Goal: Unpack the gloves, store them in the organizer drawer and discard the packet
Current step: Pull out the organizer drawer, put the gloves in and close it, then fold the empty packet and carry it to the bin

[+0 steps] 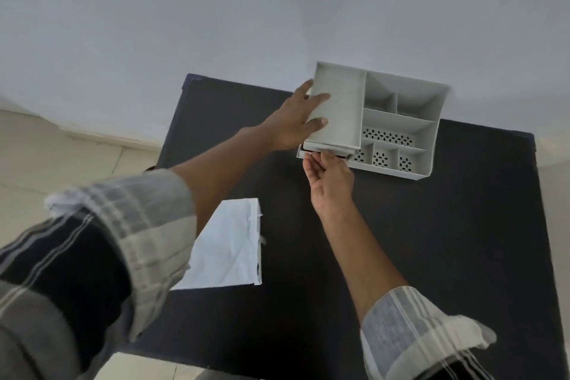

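A grey plastic organizer with several compartments stands at the far side of the black table, against the wall. My left hand grips its left edge, thumb inside the big left tray. My right hand is palm up at the front, fingertips curled on the front of the drawer, which sits low under the left tray and shows only a thin strip. A white packet lies flat on the table, near my left forearm. No gloves are visible.
The white wall rises directly behind the organizer. Pale floor tiles show left of the table. My plaid sleeves fill the lower corners of the view.
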